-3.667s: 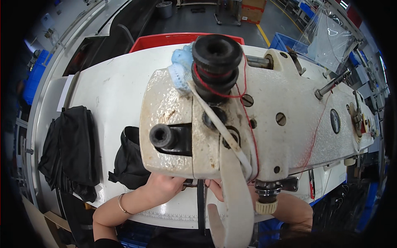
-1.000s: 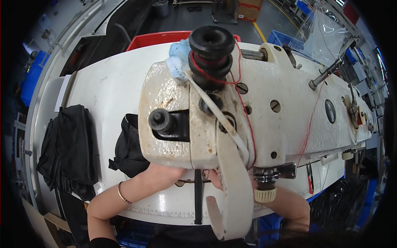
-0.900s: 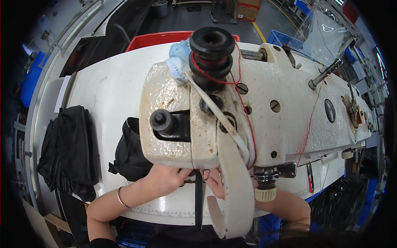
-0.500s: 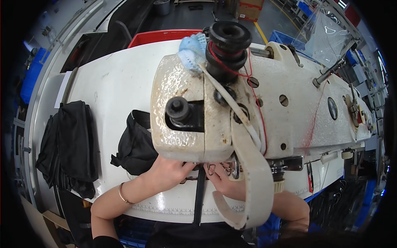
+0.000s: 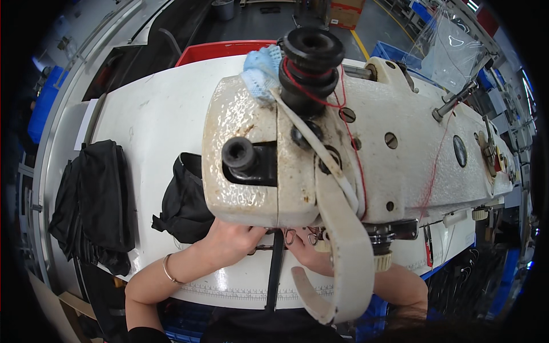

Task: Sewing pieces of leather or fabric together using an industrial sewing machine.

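A white sewing machine (image 5: 251,200) stands in front of me, red thread (image 5: 351,143) running over it. My left hand (image 5: 231,243), a bangle on its wrist, reaches under the machine head with fingers curled; their tips are hidden there. My right hand (image 5: 311,257) is at the other side of the needle area, partly covered by the white curved lever (image 5: 351,268) and metal parts; its fingers barely show. Between both hands a narrow black strip (image 5: 275,271) runs from under the head toward my body. A black fabric pouch (image 5: 186,200) lies just behind my left hand.
Folded black fabric pieces (image 5: 100,200) are stacked at the left of the white table (image 5: 154,120). A ruler scale (image 5: 229,294) lines its front edge. Behind it is a red bin (image 5: 223,50). Red-handled snips (image 5: 428,246) lie at the right.
The machine appears shifted slightly left in the picture. My hands stay in nearly the same place by the black strip, with only a slight shift.
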